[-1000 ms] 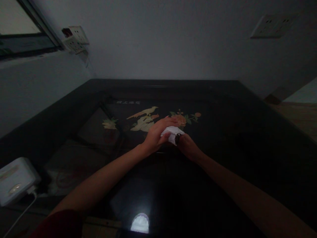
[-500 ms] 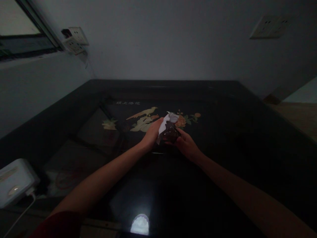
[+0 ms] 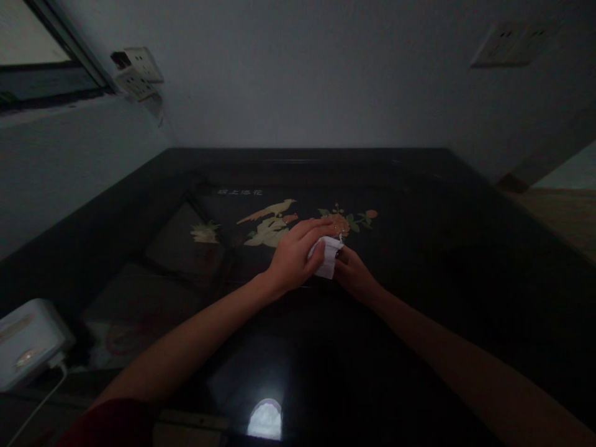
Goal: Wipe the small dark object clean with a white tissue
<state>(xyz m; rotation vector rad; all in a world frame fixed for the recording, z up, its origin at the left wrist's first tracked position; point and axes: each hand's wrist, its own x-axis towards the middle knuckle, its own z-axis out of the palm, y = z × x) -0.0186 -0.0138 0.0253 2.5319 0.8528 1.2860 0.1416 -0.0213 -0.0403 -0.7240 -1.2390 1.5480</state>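
Head view: my left grip (image 3: 298,253) has curled closed over the tissue (image 3: 328,261), covering again the dark thing; how closed my right grip (image 3: 356,273) is, I cannot tell.

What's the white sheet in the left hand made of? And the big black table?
The white sheet looks like matte, thin paper or cloth: it has no shine and bends softly. The black table could be glass or lacquered wood: its glossy top mirrors light.
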